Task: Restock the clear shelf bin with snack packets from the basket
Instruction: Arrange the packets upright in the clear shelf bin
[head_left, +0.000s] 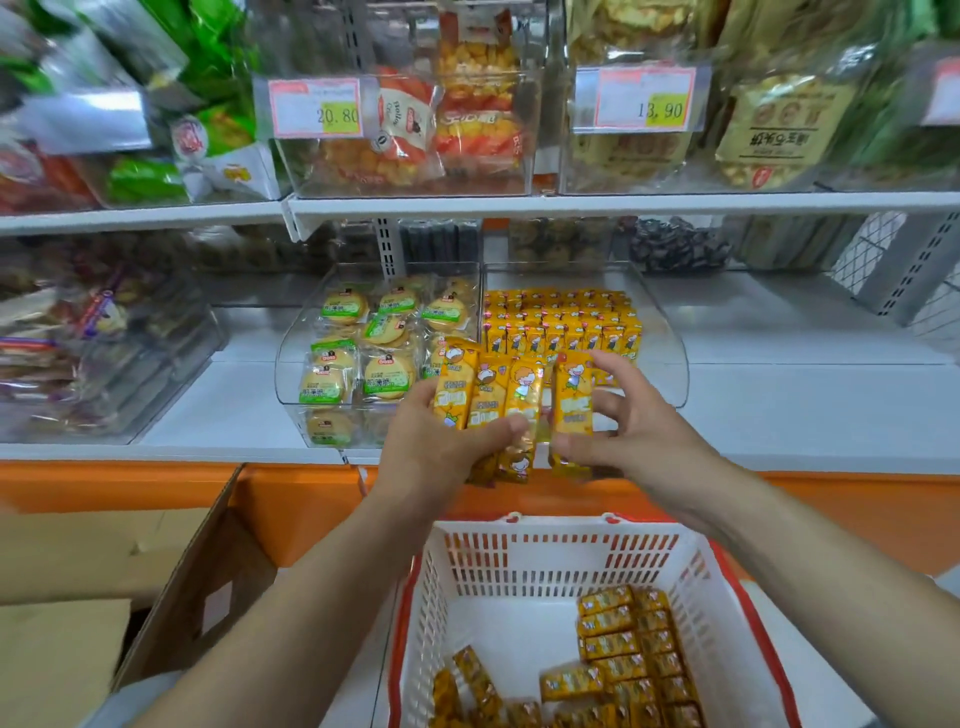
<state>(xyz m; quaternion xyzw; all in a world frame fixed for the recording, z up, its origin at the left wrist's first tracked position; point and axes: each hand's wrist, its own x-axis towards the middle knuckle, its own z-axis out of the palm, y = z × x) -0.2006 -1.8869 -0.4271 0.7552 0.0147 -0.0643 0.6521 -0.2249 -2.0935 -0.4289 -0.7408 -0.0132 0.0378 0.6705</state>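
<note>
Left hand (431, 453): seemingly 3 packets (488, 389)

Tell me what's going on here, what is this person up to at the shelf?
A person is restocking a shop shelf. The left hand grips a bunch of yellow snack packets upright, and the right hand pinches a single packet beside them. Both are held just in front of the clear shelf bin, which already has rows of the same packets standing in it. Below, the basket holds plenty more packets.
</note>
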